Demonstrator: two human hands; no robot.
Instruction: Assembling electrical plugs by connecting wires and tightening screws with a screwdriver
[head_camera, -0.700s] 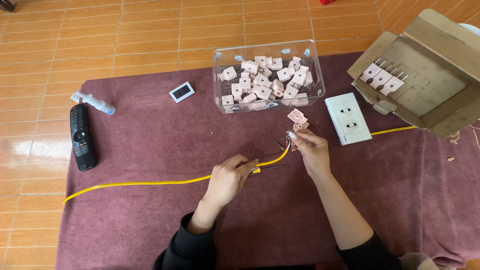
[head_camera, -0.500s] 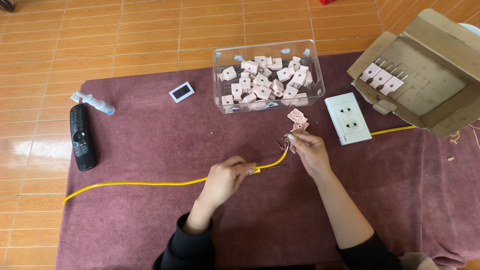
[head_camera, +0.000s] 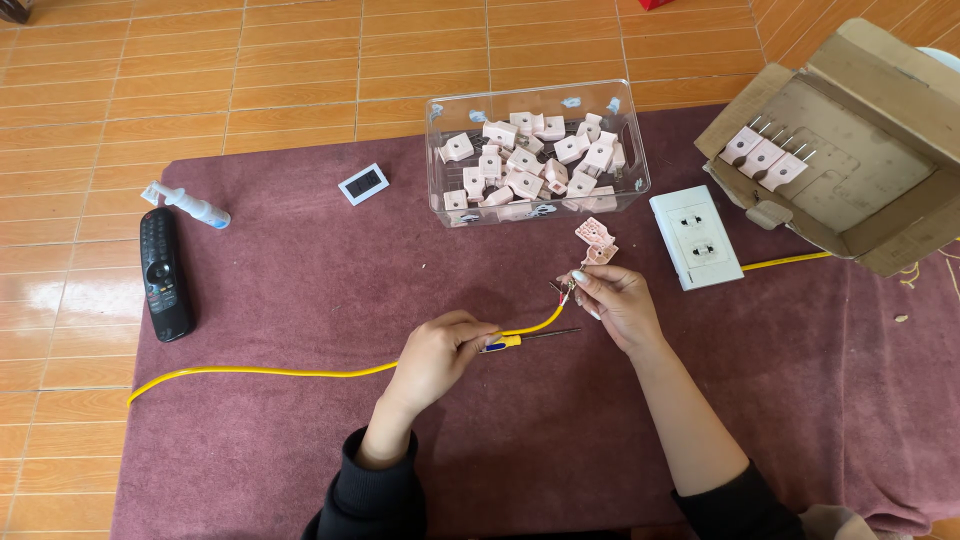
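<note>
- The yellow cable lies near the middle of the frame on the maroon cloth; it looks light and springy — stiff enough to keep its curve, with a smooth jacket that could slip, so the firmest hold is probably just behind the stripped end.
- Its long axis runs from the lower left of the frame toward the centre, then bends up and right; the bared wire tips point to the upper right.
- The right hand is pinched shut on those tips, fingers together.
- The left hand is closed around the cable and a small screwdriver — its thin shaft points right, roughly level.
- Two pink plug parts lie just above the right hand; they look small, light and brittle.
- Beyond stand a clear bin of pink plugs at upper centre, a white socket plate to its right and an open cardboard box at upper right.
- A black remote lies at the left edge of the cloth.
</note>
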